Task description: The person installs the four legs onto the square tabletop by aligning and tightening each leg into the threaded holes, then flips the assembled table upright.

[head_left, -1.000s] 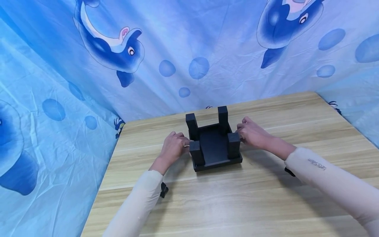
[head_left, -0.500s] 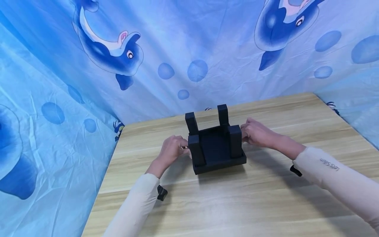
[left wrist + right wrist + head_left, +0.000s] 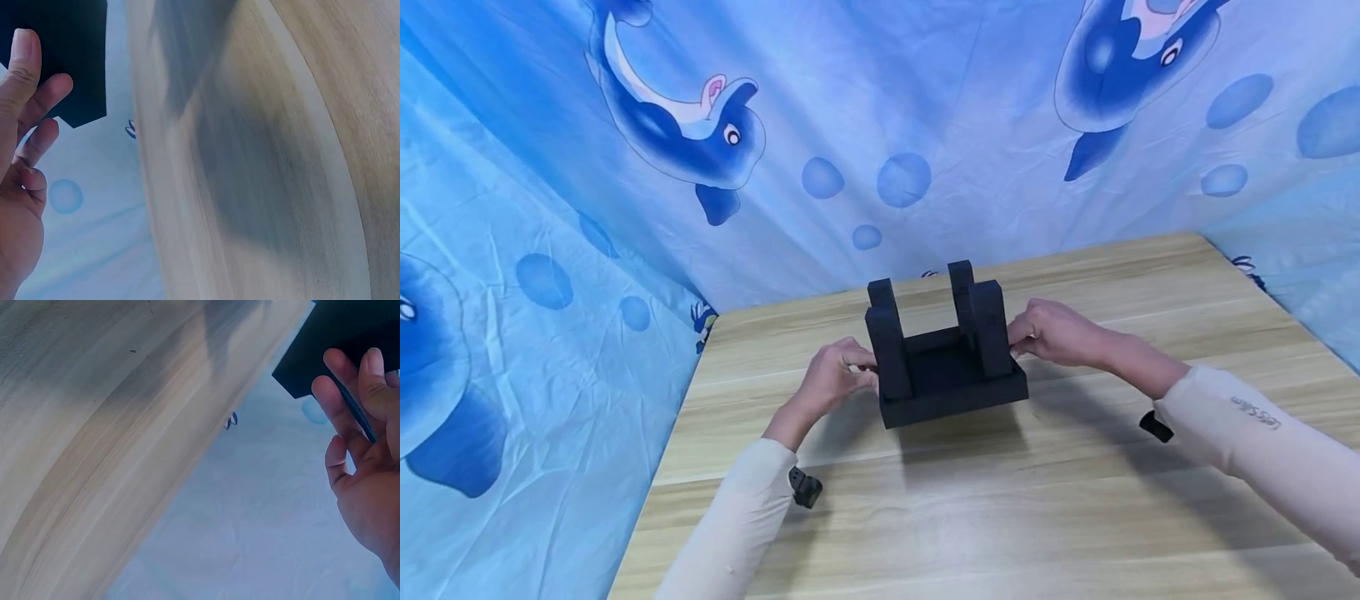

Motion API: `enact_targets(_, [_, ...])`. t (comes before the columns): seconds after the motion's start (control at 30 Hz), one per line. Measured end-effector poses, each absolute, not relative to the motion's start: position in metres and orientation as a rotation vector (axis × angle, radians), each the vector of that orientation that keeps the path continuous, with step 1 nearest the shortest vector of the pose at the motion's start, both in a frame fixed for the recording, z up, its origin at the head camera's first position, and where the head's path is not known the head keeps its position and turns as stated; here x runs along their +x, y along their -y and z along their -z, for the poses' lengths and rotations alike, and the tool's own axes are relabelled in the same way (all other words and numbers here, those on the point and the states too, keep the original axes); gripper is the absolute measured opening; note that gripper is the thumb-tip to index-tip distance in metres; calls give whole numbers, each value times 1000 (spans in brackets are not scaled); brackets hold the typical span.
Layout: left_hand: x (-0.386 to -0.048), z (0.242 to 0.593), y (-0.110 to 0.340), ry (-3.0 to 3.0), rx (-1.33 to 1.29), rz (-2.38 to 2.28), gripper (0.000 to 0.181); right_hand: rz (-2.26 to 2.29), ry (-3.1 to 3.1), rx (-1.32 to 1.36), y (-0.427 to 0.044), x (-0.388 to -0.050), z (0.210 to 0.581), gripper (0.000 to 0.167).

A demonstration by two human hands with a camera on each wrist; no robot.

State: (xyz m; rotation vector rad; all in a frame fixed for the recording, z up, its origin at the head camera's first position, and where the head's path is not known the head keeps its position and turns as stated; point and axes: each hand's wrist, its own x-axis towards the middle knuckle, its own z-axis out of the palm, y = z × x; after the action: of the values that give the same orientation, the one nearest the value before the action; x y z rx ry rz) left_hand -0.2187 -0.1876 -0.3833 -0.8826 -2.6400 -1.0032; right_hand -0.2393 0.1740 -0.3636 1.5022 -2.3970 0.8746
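Note:
Between the two hands hangs a small black table (image 3: 953,405), upside down, its several square legs pointing up from a rimmed rectangular top. A shadow on the wood beneath shows it raised off the surface. At its left side the left hand (image 3: 833,375) grips the edge; in the left wrist view, the thumb and fingers of that hand (image 3: 19,200) pinch the dark panel (image 3: 84,75). The right hand (image 3: 1054,333) grips the opposite side. Seen from the right wrist, fingers of the hand (image 3: 375,469) lie under the dark panel (image 3: 325,347). Some fingertips are hidden behind the table in the head view.
A wood-grain tabletop (image 3: 970,517) extends below and around. Behind it and to the left hang blue curtains (image 3: 820,92) printed with dolphins and bubbles. Small black devices sit at the left wrist (image 3: 806,488) and the right wrist (image 3: 1155,426).
Both hands have lifted the black table off the wood. Its near side has risen and its near legs stand higher in view. The right hand has shifted slightly right.

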Motion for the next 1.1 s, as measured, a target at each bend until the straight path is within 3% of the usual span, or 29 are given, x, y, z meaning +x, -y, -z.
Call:
enact_targets(0.4, [-214,376,183,2783,-718,1225,25,-982,2497,1440,-178,-233,360,48])
enact_targets(0.57, [-213,376,184,2810,-683,1382,25,-1174,2671,1325,-181,-234,358,33])
enact_targets(0.77, [-216,376,180,2785,-723,1488,6,-1431,2737,1258,-188,-239,358,25])
enact_targets(1.1, [-215,369,178,2761,-648,1683,14,-1785,2690,1240,-190,-243,357,25])
